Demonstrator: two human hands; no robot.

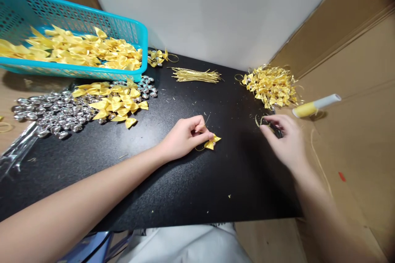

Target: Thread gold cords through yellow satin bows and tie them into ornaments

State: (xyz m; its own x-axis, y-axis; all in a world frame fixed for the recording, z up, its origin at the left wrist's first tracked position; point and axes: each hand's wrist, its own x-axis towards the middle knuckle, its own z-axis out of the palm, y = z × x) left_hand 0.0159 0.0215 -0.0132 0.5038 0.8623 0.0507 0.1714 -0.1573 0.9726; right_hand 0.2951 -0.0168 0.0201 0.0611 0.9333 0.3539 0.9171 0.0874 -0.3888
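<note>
My left hand is closed in a pinch over the black table, gripping a yellow ribbon bow with a thin gold cord. Loose cord shows beside the bow and above my fingers. Toward the table's right edge, my right hand, blurred by motion, has its thumb and fingers curled around a small black tool, mostly hidden in the hand. Curled pieces of gold cord lie at its fingertips. Behind that hand is a heap of yellow bows with gold loops.
A turquoise basket of yellow bows stands back left. Before it lie silver beads and loose yellow bows. Gold cords are bundled at the back. A white-and-yellow tube lies right, by cardboard. A wall rises behind.
</note>
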